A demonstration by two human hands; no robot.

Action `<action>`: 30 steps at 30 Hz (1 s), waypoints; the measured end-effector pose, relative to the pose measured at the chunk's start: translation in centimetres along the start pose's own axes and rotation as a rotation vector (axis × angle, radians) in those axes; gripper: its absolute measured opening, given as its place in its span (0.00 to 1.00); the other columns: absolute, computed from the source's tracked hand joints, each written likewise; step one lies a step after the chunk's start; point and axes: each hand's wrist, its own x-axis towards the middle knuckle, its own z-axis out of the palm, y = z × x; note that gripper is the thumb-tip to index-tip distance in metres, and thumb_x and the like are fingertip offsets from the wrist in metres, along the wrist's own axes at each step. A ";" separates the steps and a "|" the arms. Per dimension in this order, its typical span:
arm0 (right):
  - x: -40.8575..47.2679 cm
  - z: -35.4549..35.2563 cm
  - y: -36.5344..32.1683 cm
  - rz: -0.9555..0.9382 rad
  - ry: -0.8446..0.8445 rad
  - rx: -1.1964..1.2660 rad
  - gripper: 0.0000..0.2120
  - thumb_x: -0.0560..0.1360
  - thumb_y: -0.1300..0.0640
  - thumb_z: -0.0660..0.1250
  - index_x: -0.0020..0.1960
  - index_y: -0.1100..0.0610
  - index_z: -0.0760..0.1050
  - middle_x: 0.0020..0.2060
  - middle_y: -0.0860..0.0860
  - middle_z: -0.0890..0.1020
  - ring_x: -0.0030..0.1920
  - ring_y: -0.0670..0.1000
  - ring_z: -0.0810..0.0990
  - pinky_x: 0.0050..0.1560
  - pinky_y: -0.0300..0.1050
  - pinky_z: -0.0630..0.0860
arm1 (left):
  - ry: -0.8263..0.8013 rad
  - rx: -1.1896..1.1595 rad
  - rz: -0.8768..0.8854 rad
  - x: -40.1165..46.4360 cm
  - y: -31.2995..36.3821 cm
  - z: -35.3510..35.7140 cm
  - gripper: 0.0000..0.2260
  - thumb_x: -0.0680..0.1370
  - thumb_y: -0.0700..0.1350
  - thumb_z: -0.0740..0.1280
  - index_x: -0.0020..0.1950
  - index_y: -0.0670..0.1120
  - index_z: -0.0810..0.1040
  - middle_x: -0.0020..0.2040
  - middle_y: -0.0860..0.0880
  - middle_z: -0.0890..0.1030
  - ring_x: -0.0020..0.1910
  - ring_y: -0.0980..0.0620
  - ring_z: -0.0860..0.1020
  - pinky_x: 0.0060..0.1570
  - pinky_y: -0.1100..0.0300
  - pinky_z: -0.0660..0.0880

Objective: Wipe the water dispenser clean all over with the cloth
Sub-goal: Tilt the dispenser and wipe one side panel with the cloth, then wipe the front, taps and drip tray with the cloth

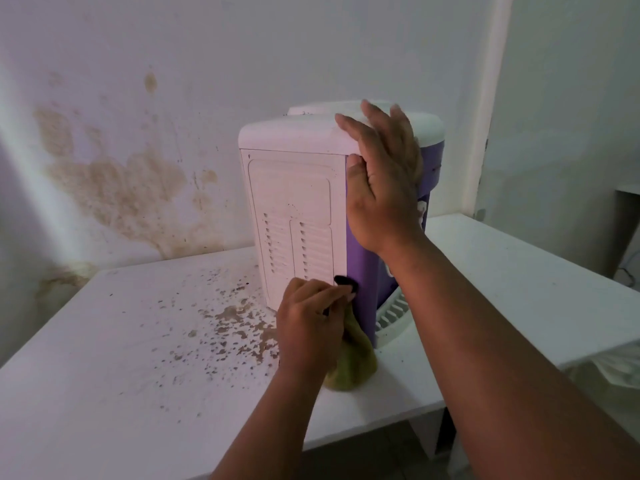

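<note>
Wall (173, 81): white, blotched with brown stains at left.
Table (121, 358): white top, speckled with brown spots left of the appliance.
Water dispenser (294, 202): upright on the table near the wall; white vented back panel facing the camera, purple side at right, white drip tray at its foot.
Right hand (381, 181): open, flat against the upper right corner, fingers spread over the top edge, grasping nothing.
Left hand (311, 323): clenched around the cloth at the lower back corner, beside a black fitting.
Cloth (353, 358): yellow-green, bunched, hanging below the left hand onto the table.
</note>
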 end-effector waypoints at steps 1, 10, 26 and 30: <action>-0.1 -0.1 0.1 -0.004 -0.013 0.002 0.21 0.82 0.58 0.56 0.74 0.50 0.71 0.78 0.49 0.65 0.81 0.55 0.53 0.78 0.63 0.52 | -0.031 0.024 0.000 -0.6 -0.1 0.0 0.07 0.73 0.39 0.80 0.48 0.48 0.89 0.40 0.54 0.85 0.41 0.53 0.75 0.38 0.65 0.69; -2.6 -2.1 0.5 0.030 -0.109 0.176 0.26 0.83 0.65 0.59 0.80 0.55 0.63 0.82 0.52 0.54 0.83 0.52 0.46 0.80 0.60 0.55 | -0.118 0.040 -0.174 -1.0 1.9 0.5 0.07 0.81 0.40 0.69 0.57 0.49 0.81 0.51 0.52 0.82 0.49 0.50 0.78 0.48 0.53 0.77; -15.8 -2.9 11.5 0.541 -0.559 -0.183 0.18 0.74 0.59 0.70 0.64 0.51 0.78 0.63 0.53 0.78 0.62 0.58 0.76 0.61 0.52 0.77 | -0.032 0.075 -0.450 1.7 4.6 4.4 0.49 0.66 0.64 0.79 0.77 0.55 0.54 0.73 0.48 0.57 0.51 0.44 0.76 0.39 0.60 0.75; -16.8 -3.0 12.1 0.462 -0.755 -0.185 0.23 0.71 0.58 0.67 0.65 0.45 0.79 0.67 0.45 0.77 0.66 0.53 0.68 0.64 0.50 0.73 | -0.049 0.076 -0.455 1.3 3.7 4.6 0.52 0.67 0.62 0.78 0.80 0.58 0.49 0.77 0.51 0.57 0.52 0.45 0.78 0.34 0.70 0.68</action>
